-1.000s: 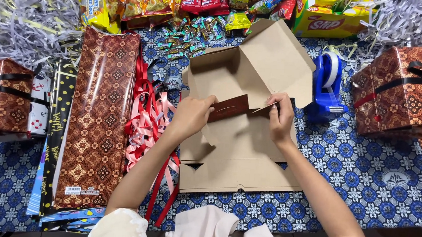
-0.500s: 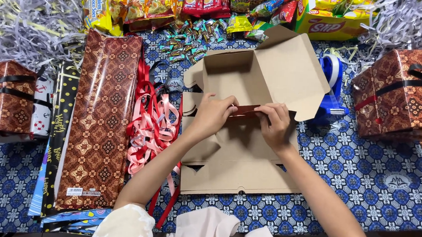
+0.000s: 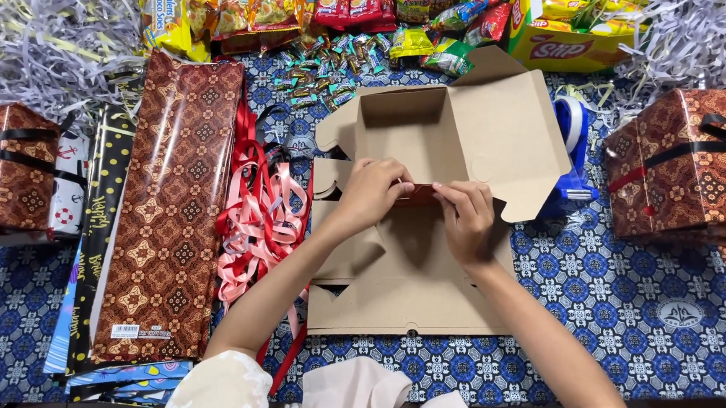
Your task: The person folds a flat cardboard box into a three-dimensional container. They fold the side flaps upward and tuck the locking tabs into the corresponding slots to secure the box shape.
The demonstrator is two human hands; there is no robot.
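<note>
A partly folded brown cardboard box (image 3: 427, 258) lies on the blue patterned cloth in front of me, its far walls and flap raised. My left hand (image 3: 374, 189) and my right hand (image 3: 465, 217) meet at the box's middle. Both pinch a small dark red strip (image 3: 419, 196) against the cardboard there. Most of the strip is hidden under my fingers.
A brown batik wrapping sheet (image 3: 169, 209) and a pile of red and pink ribbons (image 3: 263, 215) lie to the left. Wrapped gift boxes sit at far left (image 3: 4, 165) and right (image 3: 693, 165). A blue tape dispenser (image 3: 569, 149), snack packets (image 3: 341, 9) and shredded paper (image 3: 46, 33) line the back.
The box's far side has been folded further upright and the strip has moved away from me with both hands, which now sit closer together on it.
</note>
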